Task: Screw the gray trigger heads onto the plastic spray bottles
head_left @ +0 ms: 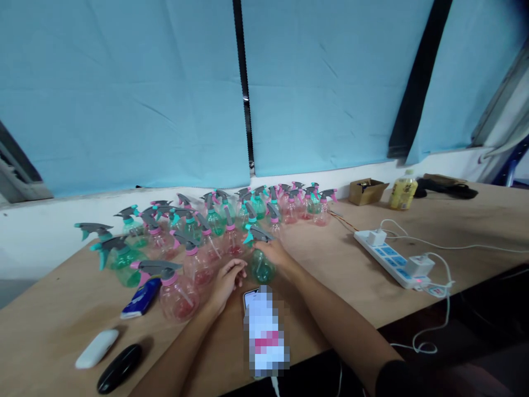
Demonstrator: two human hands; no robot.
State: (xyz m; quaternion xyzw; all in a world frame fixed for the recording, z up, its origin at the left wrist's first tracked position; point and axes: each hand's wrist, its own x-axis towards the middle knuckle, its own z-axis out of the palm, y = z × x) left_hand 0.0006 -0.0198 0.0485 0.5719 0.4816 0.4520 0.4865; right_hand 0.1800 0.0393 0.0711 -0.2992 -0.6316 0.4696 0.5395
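R hand [275, 252] has its grip wrapped round the upper part of a green spray bottle [263, 268], pinching it just under the gray trigger head [261, 234], at the near R side of a cluster of pink & green spray bottles [209, 243] on a wooden bench [322, 256]. The bottle is approx. upright, just beyond a phone [266, 333] w/ pixelated screen; can't tell if its base touches the bench. L hand [227, 281] is just beside, its grip partly spread, fingers loosely bent. Nr. the L forearm: a pink-collared bottle [178, 298], a blue pack [142, 298], a white case [97, 348] & a black oval case [119, 368]. Far R: a white power strip [390, 259] w/ 2 plugged-in chargers [418, 266], a cardboard box [367, 193] & a yellow-label drink bottle [402, 193]. Blue curtains [157, 82] hang in bkgd.
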